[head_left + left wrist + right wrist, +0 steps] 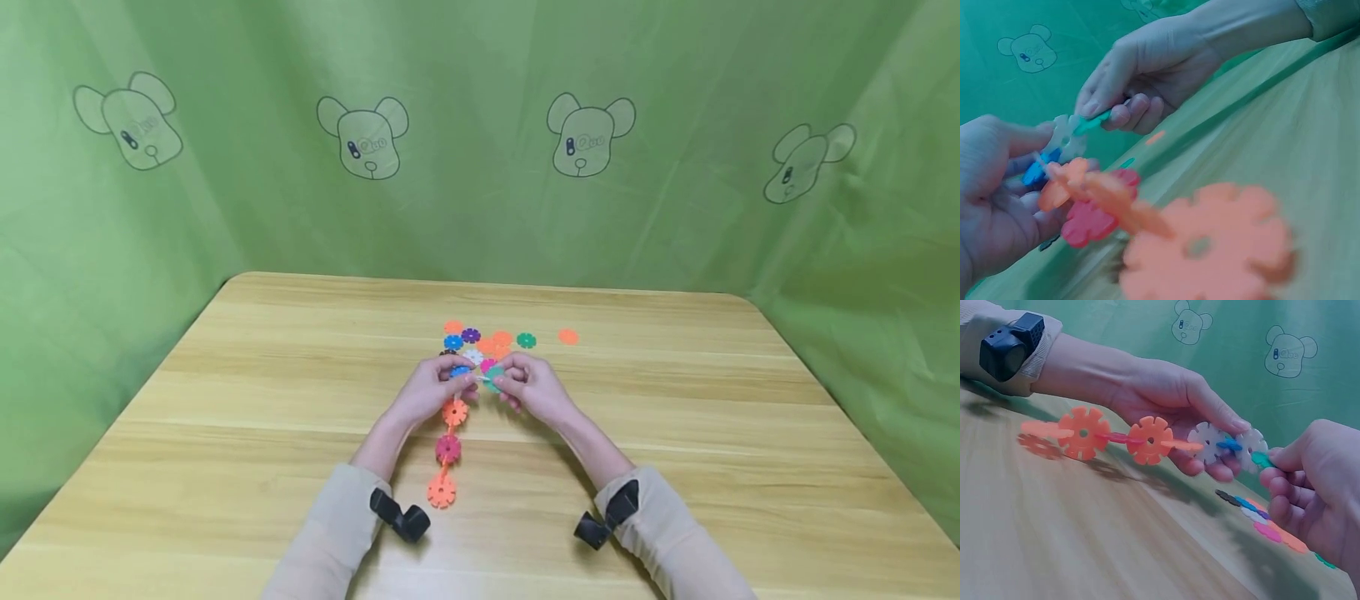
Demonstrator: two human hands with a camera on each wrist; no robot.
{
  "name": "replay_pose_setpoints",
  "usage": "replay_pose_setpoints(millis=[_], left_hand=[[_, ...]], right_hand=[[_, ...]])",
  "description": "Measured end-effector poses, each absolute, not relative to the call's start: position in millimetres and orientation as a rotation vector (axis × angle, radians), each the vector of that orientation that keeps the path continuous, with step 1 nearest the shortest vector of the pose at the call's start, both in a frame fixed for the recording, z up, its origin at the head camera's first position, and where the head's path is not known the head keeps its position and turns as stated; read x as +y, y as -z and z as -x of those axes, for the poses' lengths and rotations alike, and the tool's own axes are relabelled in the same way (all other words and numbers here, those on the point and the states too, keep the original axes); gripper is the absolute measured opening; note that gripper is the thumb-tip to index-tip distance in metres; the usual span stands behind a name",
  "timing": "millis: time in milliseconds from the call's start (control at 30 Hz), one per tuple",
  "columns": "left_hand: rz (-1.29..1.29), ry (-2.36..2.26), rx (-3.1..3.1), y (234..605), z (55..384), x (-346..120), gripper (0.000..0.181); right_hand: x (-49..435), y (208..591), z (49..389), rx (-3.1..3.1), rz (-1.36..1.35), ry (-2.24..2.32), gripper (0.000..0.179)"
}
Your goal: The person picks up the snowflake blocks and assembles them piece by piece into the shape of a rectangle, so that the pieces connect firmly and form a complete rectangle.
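The desk (300, 350) gives plenty of room, so the work is best done, as here, in the air over its middle with both wrists level. The left grip (437, 390) is clamped on the chain's far end, around the blue and white discs; the right grip (536, 390) pinches one green disc by its edge.

The chain (447, 454) of slotted discs runs from the left grip back toward the person; whether its tail touches the desk is hard to tell. Its links could twist or pull loose, so it should be held close to the new joint, not by the tail.

Beyond the grips, the loose discs (502, 338) lie within easy reach and are best left alone for now.

The green disc (1264, 460) meets the rim of the white disc (1249, 443), crosswise to it, as the blue disc (1230, 444) beside it also sits. That right angle looks correct: line notch with notch, then push straight in, without rocking.

Smallest of all, the notches: whether the green one has caught cannot be told. A light tug would test it before letting go.
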State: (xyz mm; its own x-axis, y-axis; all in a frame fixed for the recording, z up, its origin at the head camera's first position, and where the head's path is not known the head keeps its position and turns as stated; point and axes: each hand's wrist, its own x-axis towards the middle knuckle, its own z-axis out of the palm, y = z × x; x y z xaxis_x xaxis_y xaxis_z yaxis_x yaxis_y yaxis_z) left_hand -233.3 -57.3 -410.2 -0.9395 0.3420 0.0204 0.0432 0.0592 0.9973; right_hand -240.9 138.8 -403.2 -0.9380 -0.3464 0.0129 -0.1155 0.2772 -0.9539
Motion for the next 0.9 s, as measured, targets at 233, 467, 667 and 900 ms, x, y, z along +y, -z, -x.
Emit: replay_pose_setpoints(millis=[233, 467, 667, 900], left_hand=[[-0.393, -1.943, 2.123, 409.5, 231.8, -58.8, 0.028], [-0.353, -1.823, 2.216, 408.5, 231.1, -59.9, 0.036], [-0.318, -1.819, 2.284, 409.2, 232.0, -57.6, 0.035], [-0.312, -1.810, 2.297, 410.3, 233.0, -55.5, 0.040]], right_hand=[[137.8, 404.3, 240.5, 2.348, 0.430, 1.678, 0.014], [138.0, 406.1, 240.4, 2.320, 0.467, 1.627, 0.026], [132.5, 406.8, 238.6, 2.225, 0.391, 1.725, 0.029], [130.5, 408.1, 235.9, 2.132, 0.377, 1.824, 0.025]])
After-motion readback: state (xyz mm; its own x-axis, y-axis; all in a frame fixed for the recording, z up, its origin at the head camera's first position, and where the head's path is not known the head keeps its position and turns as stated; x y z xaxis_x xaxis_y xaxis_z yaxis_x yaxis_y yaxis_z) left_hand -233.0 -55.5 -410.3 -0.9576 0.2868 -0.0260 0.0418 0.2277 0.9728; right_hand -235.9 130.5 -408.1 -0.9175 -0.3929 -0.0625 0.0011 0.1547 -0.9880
